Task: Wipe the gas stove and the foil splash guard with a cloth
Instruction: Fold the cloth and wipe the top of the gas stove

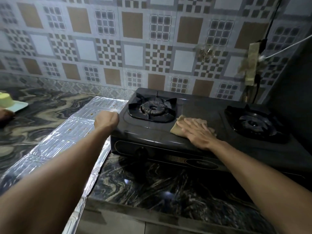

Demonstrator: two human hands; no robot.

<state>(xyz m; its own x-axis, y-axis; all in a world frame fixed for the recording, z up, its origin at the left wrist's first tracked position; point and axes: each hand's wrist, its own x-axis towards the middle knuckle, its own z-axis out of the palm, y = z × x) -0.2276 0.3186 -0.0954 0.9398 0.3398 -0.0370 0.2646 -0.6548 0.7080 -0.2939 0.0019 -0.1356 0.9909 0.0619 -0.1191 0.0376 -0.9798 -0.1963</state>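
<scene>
A black two-burner gas stove (199, 107) stands on the marble counter against the tiled wall. My right hand (197, 132) lies flat with straight fingers on a tan cloth (177, 125), pressing it onto the stove top between the left burner (152, 108) and the right burner (253, 123). My left hand (106, 120) is at the stove's left top edge, its fingers curled down over that edge and mostly hidden. The foil splash guard (67, 134) lies flat on the counter left of the stove, with brown specks on it.
A white plate (19, 105) with a yellow-green item sits at the far left of the counter. A dirty socket with a black cable (253, 65) hangs on the wall at the right. A dark wall closes the right side. Dark marble counter (152, 183) runs in front of the stove.
</scene>
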